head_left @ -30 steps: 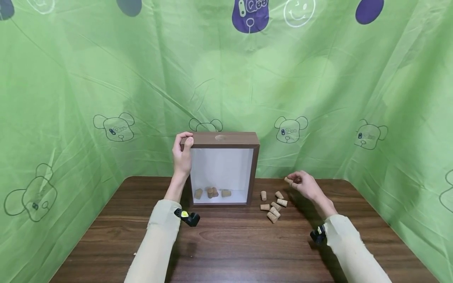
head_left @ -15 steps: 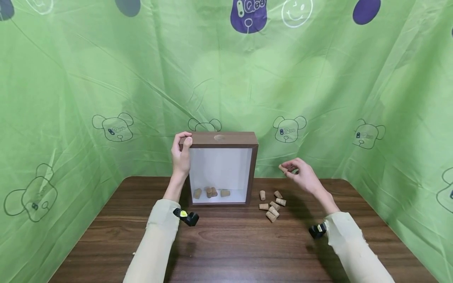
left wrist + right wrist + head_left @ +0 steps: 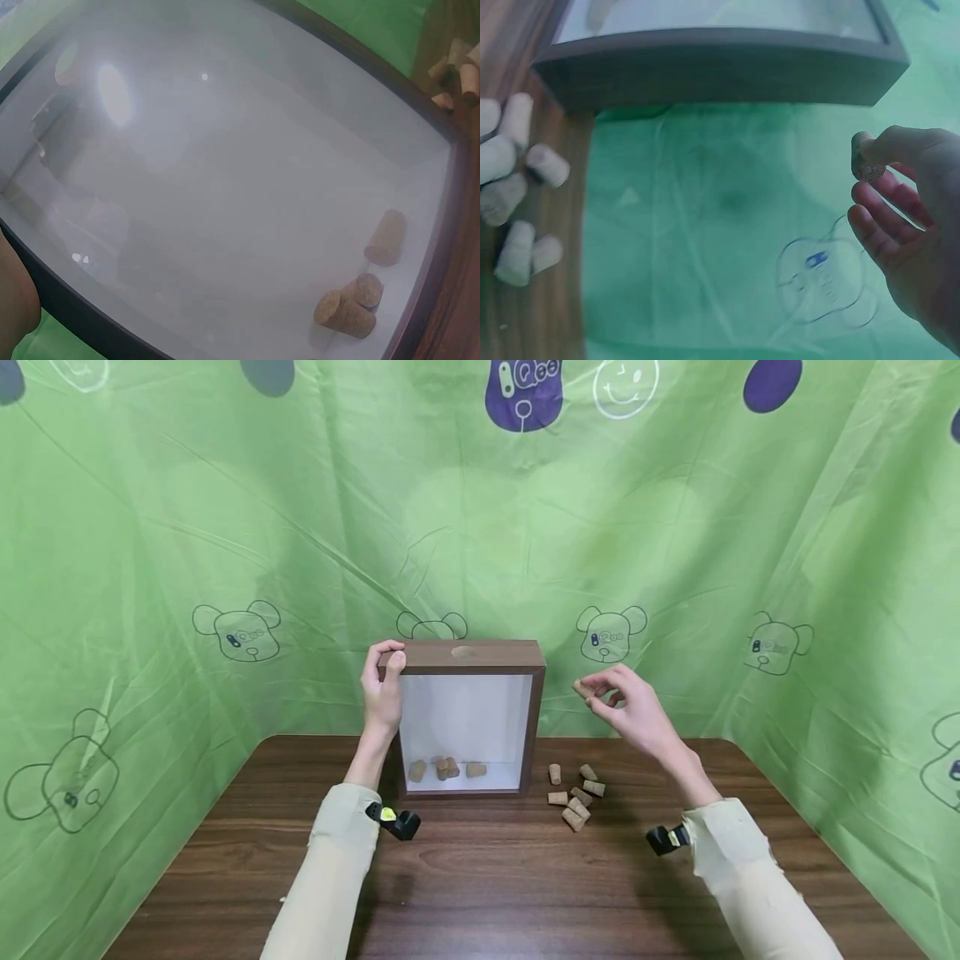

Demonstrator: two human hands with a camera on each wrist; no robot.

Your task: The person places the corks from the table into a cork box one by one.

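A brown wooden shadow box frame [image 3: 536, 727] with a clear front and an oval hole [image 3: 464, 652] in its top stands upright on the table. My left hand [image 3: 383, 689] grips its upper left corner, thumb on the front edge. Several corks [image 3: 386, 238] lie at the bottom inside the frame. To the right of the frame, raised above the table, my right hand [image 3: 630, 706] pinches a cork [image 3: 582, 689] between thumb and fingertips. In the right wrist view the held cork [image 3: 868, 157] sits a short way from the frame's side.
Several loose corks [image 3: 576, 810] lie on the dark wooden table [image 3: 465, 877], right of the frame. A green printed cloth [image 3: 480, 543] hangs behind and at both sides. A small black camera [image 3: 402, 824] is strapped at each wrist.
My right hand has risen from near the table's back edge and moved left toward the frame, still pinching the cork. The left hand keeps its grip on the corner.
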